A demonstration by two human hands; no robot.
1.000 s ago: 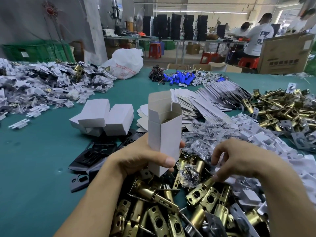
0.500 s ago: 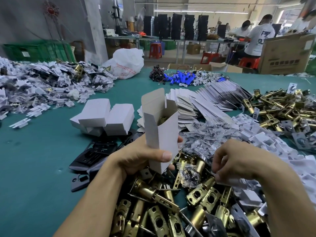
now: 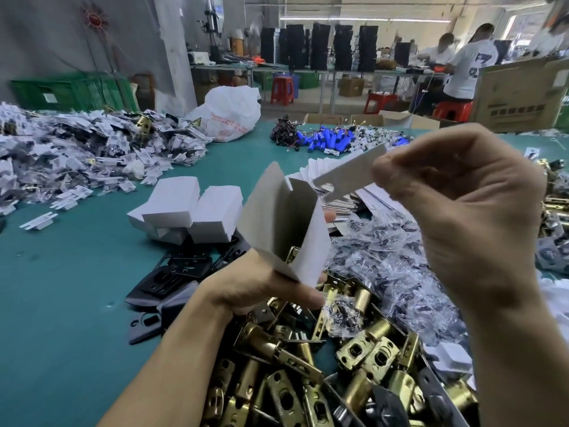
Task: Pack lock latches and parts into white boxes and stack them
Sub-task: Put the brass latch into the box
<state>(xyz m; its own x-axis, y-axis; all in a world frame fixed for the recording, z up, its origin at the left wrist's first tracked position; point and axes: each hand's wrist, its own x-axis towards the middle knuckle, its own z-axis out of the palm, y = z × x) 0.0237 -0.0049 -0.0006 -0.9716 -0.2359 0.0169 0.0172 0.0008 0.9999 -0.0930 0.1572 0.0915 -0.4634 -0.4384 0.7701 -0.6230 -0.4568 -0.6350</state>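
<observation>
My left hand (image 3: 261, 291) grips an open white box (image 3: 277, 223) by its lower end, tilted with its mouth facing up and right. A brass latch end (image 3: 294, 254) shows inside it. My right hand (image 3: 455, 217) is raised to the right of the box mouth and pinches a flat white plastic part (image 3: 348, 175) whose notched end points down toward the opening. Brass lock latches (image 3: 308, 365) are heaped below both hands. Three closed white boxes (image 3: 191, 208) lie together on the green table (image 3: 77, 288).
Black plates (image 3: 178, 272) lie left of my left hand. Bagged screws (image 3: 400, 266) and flat box blanks (image 3: 363, 198) sit behind the box. A big heap of bagged parts (image 3: 77, 155) fills the far left. Blue parts (image 3: 326, 138) and people working at benches are farther back.
My right hand rose from the pile at the right, now holding the white plastic part near the box mouth. The box has tilted further left and come closer to the camera.
</observation>
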